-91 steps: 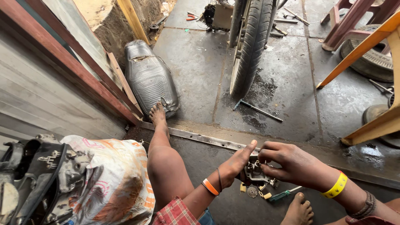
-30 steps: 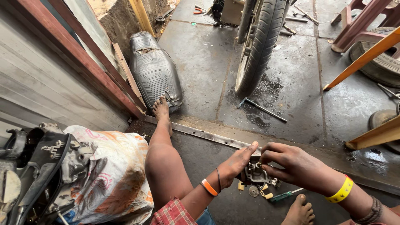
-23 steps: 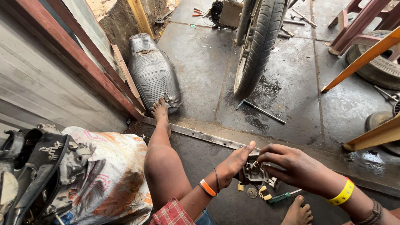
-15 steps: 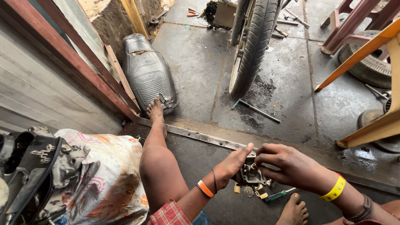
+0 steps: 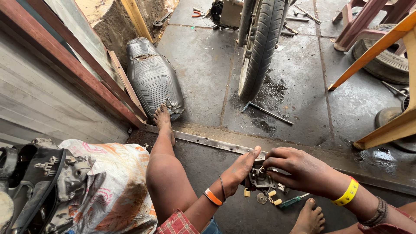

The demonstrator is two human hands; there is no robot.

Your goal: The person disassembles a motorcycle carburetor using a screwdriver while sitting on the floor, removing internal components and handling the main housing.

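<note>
Bright even daylight, soft shadows, sharp focus throughout, wide-angle bending at the edges

A black bike seat (image 5: 154, 78) lies on the gray floor (image 5: 199, 65) near a big tire (image 5: 260, 43), with a metal rod (image 5: 268, 113) and a flowery cloth (image 5: 117, 186) close by.

Single view, head-worn camera. Looks steeply down and forward from above the seated person's lap onto the concrete floor (image 5: 203, 73). Left hand (image 5: 240, 167) and right hand (image 5: 299, 171) sit low in frame, close to the lens, just right of centre. The bare knee (image 5: 167, 173) is nearer still. Farther off, toward the top edge, the motorcycle wheel (image 5: 260, 43) and a detached seat (image 5: 154, 78). No second view, no overlap.
</note>
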